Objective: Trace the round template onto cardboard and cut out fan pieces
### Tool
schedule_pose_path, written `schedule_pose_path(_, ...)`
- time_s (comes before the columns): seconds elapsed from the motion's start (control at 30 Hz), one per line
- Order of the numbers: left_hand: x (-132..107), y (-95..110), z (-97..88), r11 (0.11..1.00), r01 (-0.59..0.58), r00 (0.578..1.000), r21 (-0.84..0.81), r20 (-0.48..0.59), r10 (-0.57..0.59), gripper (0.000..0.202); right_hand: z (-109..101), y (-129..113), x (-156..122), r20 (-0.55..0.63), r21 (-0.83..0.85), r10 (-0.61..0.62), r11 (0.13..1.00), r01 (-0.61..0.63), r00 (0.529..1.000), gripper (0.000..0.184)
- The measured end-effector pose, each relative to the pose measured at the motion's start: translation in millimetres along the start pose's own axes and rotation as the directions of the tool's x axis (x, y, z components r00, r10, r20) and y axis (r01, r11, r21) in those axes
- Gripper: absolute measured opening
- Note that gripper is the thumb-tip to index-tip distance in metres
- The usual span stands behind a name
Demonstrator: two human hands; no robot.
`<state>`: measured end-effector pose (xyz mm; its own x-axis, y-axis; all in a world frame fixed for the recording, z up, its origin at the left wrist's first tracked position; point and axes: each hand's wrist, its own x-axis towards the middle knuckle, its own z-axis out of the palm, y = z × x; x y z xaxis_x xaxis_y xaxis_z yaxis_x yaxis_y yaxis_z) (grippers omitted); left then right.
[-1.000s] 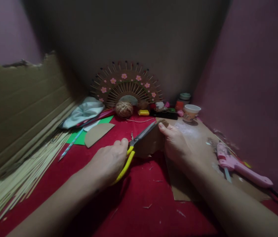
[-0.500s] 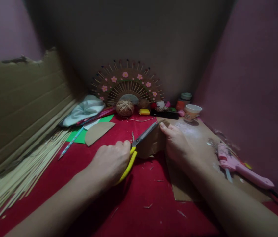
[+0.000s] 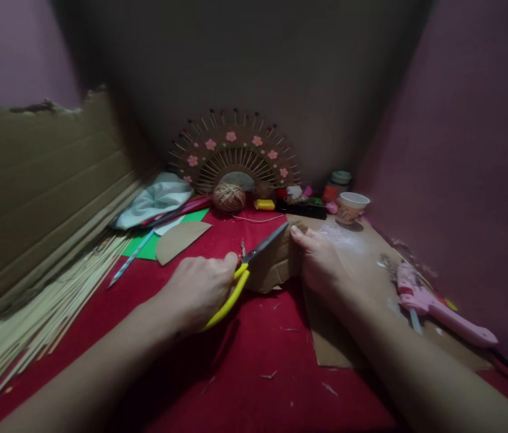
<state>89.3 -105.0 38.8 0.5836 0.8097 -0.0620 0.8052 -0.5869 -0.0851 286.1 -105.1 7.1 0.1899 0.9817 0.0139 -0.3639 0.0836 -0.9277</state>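
My left hand (image 3: 204,285) is closed around the yellow handles of a pair of scissors (image 3: 260,248), whose blades point up and to the right. The blades lie along the upper edge of a piece of brown cardboard (image 3: 276,264). Gripping that cardboard at its right side is my right hand (image 3: 326,258), thumb on top and the other fingers mostly hidden. A half-round cardboard piece (image 3: 182,242) lies to the left on green paper (image 3: 139,249). Small cardboard scraps (image 3: 269,375) are scattered on the red cloth (image 3: 235,385).
Thin wooden sticks (image 3: 41,319) and a pencil (image 3: 131,261) lie at left. A twine ball (image 3: 229,197) sits before a flowered fan (image 3: 235,144). On the right are a paper cup (image 3: 351,207), a pink glue gun (image 3: 443,310) and a flat cardboard sheet (image 3: 337,343).
The scissor handles have come closer together and swung slightly down and left with my left hand. My right hand keeps its hold on the cardboard, almost still.
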Motion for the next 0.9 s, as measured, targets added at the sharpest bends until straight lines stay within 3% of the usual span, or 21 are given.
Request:
schedule_pose_path(0.13, -1, -15, 0.8, 0.946, 0.129, 0.991, -0.296, 0.001, -0.135, 0.023, -4, 2, 4, 0.029, 0.034, -0.046, 0.998, 0.045, 0.999, 0.021)
schedule_pose_path(0.2, -2, -18, -0.7, 0.929, 0.148, 0.988, -0.339, 0.002, -0.157, 0.022, -3, 3, 4, 0.046, 0.048, -0.049, 0.998, 0.047, 0.998, 0.02)
schedule_pose_path(0.4, -8, -8, -7.3, 0.982, 0.04, 0.998, -0.185, 0.061, -0.029, 0.018, 5, -1, -3, 0.051, 0.051, -0.038, 0.998, 0.036, 0.998, 0.016)
schedule_pose_path(0.6, -9, 2, -2.3, 0.999, 0.025, 0.997, -0.03, 0.078, -0.023, 0.018, 3, 1, -3, 0.069, 0.078, -0.037, 0.996, 0.032, 0.997, 0.017)
schedule_pose_path(0.9, -7, 6, -1.4, 1.0, 0.008, 0.997, 0.001, 0.077, -0.008, 0.017, 1, 4, -2, 0.028, 0.082, -0.019, 0.996, 0.017, 0.999, 0.017)
